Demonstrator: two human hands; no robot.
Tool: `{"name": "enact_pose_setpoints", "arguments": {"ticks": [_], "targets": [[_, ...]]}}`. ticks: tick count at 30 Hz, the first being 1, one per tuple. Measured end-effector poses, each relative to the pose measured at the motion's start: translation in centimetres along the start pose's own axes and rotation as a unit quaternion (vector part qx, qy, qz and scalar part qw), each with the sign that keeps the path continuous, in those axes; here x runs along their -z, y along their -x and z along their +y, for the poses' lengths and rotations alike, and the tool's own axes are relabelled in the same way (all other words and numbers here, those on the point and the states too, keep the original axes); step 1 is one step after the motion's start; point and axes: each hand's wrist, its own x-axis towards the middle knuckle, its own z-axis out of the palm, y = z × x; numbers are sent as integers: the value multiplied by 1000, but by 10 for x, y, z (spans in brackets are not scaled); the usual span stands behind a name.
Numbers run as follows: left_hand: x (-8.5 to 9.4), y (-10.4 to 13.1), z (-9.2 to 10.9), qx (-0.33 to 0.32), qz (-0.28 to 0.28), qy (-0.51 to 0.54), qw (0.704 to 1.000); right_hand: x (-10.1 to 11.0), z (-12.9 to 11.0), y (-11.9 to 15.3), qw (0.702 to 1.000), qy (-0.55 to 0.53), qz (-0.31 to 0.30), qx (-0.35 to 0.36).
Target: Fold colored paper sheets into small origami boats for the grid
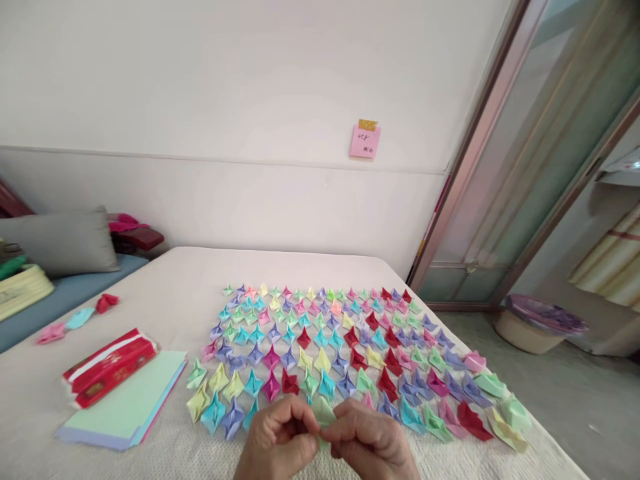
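Observation:
Close in front of me, at the near edge of the rows, my left hand and my right hand pinch one light green folded paper between thumbs and fingertips. Its lower part is mostly hidden by the fingers. Beyond the hands, rows of small folded paper boats in blue, green, yellow, red, pink and purple cover much of the table. Some boats directly behind my hands are partly covered from view.
At left, a red tissue pack lies on a stack of coloured paper sheets. Further left are several folded pieces, including a red one. A covered tub stands on the floor at right. A pink note is taped to the wall.

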Motion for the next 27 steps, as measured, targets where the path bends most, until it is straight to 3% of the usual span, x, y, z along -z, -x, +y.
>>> {"name": "enact_pose_setpoints", "arguments": {"ticks": [8,15,19,22,27], "targets": [[-2,-1,6,29,-10,-39,999,-2,3,0,999,-2,-5,-33],[-5,-2,7,23,0,-35,999,-1,6,-4,985,-92,-14,-144],[-8,-1,7,33,4,-28,999,-6,2,-6,987,-12,-43,-157],[-9,1,7,34,15,-19,999,-7,0,-5,987,26,-30,-156],[-4,2,12,29,-17,-56,998,-4,1,-5,987,8,-18,-161]]}}
